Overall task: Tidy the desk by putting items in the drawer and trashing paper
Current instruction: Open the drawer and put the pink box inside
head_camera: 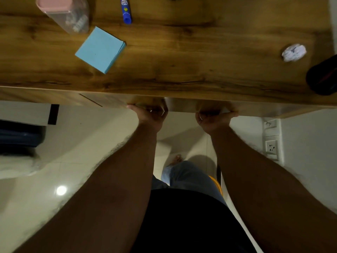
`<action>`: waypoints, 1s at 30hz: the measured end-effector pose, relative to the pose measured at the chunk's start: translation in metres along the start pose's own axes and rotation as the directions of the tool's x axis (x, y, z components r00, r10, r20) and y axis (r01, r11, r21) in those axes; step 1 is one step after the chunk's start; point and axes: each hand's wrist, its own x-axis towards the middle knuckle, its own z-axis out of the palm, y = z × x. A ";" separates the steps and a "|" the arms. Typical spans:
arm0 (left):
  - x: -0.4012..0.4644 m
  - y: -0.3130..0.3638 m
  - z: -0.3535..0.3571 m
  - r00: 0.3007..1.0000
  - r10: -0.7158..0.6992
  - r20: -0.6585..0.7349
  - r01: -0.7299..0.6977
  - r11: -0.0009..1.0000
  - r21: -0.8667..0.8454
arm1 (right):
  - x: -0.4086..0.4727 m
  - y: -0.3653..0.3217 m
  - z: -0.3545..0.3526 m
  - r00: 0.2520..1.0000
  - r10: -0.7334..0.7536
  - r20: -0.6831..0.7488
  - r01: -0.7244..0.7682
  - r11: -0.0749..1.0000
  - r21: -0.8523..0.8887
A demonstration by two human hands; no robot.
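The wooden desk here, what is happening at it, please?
A person grips the bottom edge of the wooden drawer front with the left hand and the right hand; it looks barely open, if at all. A blue sticky-note pad, a blue glue stick and a crumpled white paper ball lie on the desk.

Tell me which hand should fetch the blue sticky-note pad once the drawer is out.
Left, probably. The left hand grips the drawer front on the side nearer the blue sticky-note pad. The right hand sits farther from it, towards the crumpled paper.
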 end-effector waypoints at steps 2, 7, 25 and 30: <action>-0.002 -0.001 -0.003 1.000 -0.002 0.002 0.002 1.000 -0.012 | -0.002 0.001 -0.002 1.000 0.001 -0.015 -0.001 1.000 0.001; -0.017 -0.010 -0.029 0.996 0.006 -0.084 -0.008 1.000 -0.018 | -0.017 0.012 -0.031 0.998 -0.023 -0.050 0.019 0.997 -0.072; -0.160 0.044 -0.012 0.624 0.076 0.778 -0.653 -0.497 0.571 | -0.153 -0.035 -0.031 0.561 -0.259 0.786 0.539 -0.606 -0.585; -0.122 0.040 0.011 0.664 -0.139 0.735 -0.507 -0.806 0.306 | -0.127 -0.006 0.027 0.713 0.063 0.698 0.430 -0.825 -0.365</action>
